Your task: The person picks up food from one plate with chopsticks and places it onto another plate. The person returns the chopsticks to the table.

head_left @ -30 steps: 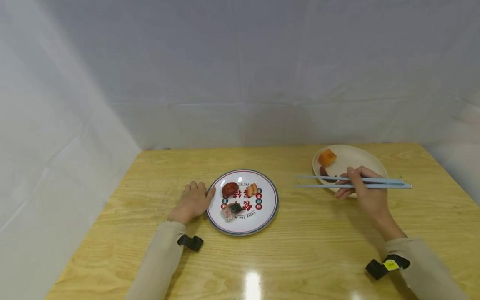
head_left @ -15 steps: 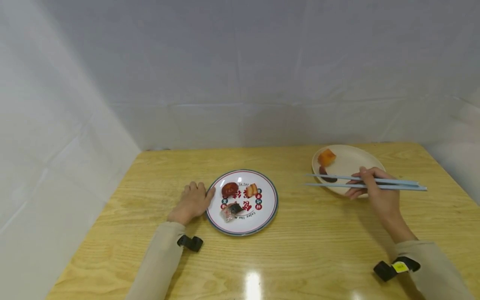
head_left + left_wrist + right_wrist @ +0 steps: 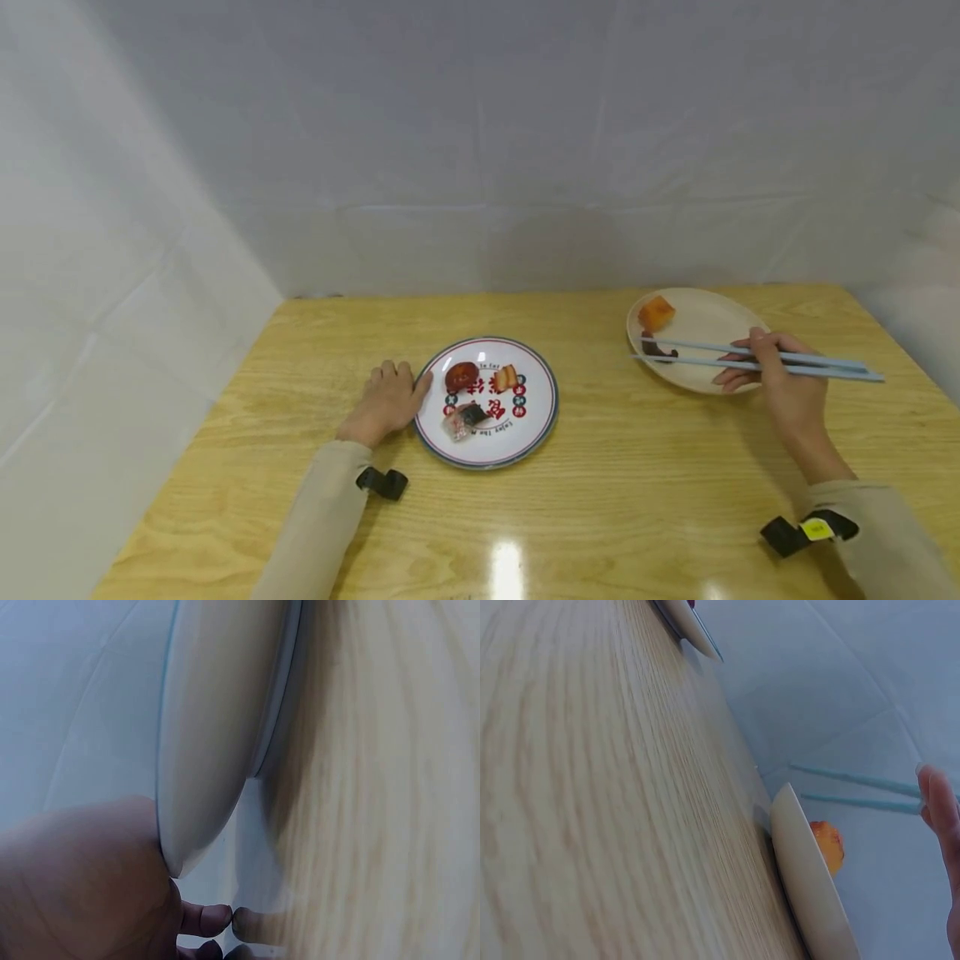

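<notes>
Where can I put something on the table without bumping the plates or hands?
There's bare table between the printed plate and the beige plate, also between the sleeves, and left of the left hand. It's crowded around the beige plate, where the right hand holds chopsticks above it, and at the printed plate's left rim, where the left hand touches.

Two plates (image 3: 528,437), two chopsticks (image 3: 840,363), five food pieces (image 3: 461,377).

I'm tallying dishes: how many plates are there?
2: the white printed plate by the left hand, and the beige plate right of it, partly covered by the right hand and chopsticks. No others show.
</notes>
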`<control>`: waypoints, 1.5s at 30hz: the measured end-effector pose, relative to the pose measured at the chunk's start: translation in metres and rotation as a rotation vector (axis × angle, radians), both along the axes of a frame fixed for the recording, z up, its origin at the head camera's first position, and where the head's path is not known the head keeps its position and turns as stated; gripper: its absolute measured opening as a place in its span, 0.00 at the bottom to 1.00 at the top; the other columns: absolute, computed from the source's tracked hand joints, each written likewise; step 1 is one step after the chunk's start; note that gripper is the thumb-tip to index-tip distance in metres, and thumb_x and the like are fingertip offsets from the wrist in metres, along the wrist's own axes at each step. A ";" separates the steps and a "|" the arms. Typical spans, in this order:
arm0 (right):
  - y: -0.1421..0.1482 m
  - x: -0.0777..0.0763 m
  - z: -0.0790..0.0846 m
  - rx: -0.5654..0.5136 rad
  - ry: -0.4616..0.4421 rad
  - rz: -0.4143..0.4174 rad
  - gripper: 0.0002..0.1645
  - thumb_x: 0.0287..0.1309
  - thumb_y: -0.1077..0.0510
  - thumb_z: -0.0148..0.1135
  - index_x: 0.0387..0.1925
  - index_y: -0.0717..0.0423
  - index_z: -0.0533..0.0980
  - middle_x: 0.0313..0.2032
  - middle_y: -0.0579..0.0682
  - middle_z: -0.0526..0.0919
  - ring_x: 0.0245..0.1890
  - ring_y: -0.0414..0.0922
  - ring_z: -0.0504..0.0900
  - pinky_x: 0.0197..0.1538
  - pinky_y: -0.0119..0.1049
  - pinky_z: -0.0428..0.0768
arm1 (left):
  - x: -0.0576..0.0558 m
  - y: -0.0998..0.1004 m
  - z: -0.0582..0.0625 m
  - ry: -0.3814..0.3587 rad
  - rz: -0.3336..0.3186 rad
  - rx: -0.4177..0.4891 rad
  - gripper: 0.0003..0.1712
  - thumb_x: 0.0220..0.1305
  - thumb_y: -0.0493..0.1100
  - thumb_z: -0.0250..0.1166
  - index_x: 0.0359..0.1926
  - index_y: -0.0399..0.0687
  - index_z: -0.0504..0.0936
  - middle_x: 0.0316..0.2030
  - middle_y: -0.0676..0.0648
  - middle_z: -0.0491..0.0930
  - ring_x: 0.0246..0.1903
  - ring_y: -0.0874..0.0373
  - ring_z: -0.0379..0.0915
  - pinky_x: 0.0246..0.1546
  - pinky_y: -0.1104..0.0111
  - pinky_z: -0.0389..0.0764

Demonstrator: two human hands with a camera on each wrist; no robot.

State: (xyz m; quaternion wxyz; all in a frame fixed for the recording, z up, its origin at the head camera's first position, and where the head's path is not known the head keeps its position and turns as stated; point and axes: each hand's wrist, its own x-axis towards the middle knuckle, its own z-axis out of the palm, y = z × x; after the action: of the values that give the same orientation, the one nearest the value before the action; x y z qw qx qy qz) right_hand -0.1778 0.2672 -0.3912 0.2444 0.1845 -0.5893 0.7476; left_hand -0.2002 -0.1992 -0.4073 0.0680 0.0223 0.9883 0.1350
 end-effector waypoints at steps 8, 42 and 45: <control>0.009 -0.003 -0.001 -0.035 -0.114 -0.149 0.17 0.69 0.62 0.52 0.33 0.75 0.77 0.23 0.57 0.85 0.16 0.46 0.83 0.20 0.35 0.78 | -0.001 0.002 0.001 -0.008 0.011 -0.016 0.32 0.76 0.56 0.40 0.53 0.25 0.66 0.46 0.30 0.64 0.48 0.37 0.60 0.56 0.47 0.62; 0.003 -0.007 -0.015 -0.188 -0.093 -0.159 0.17 0.69 0.65 0.52 0.32 0.77 0.78 0.22 0.60 0.84 0.18 0.47 0.84 0.24 0.35 0.79 | -0.003 0.001 -0.002 0.000 0.006 -0.016 0.30 0.75 0.56 0.40 0.48 0.28 0.67 0.43 0.31 0.64 0.45 0.39 0.60 0.53 0.48 0.63; 0.007 -0.011 -0.021 -0.179 -0.087 -0.158 0.19 0.68 0.63 0.53 0.34 0.82 0.76 0.23 0.60 0.84 0.19 0.47 0.84 0.24 0.36 0.79 | -0.003 0.001 -0.003 0.003 0.004 -0.017 0.29 0.75 0.56 0.40 0.47 0.28 0.67 0.43 0.32 0.64 0.45 0.39 0.60 0.53 0.47 0.63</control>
State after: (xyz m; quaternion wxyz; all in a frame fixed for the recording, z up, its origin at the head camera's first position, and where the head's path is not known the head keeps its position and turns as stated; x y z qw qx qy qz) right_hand -0.1889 0.2738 -0.4120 0.2921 0.0822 -0.5431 0.7829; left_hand -0.2034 -0.1985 -0.4100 0.0665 0.0200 0.9895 0.1267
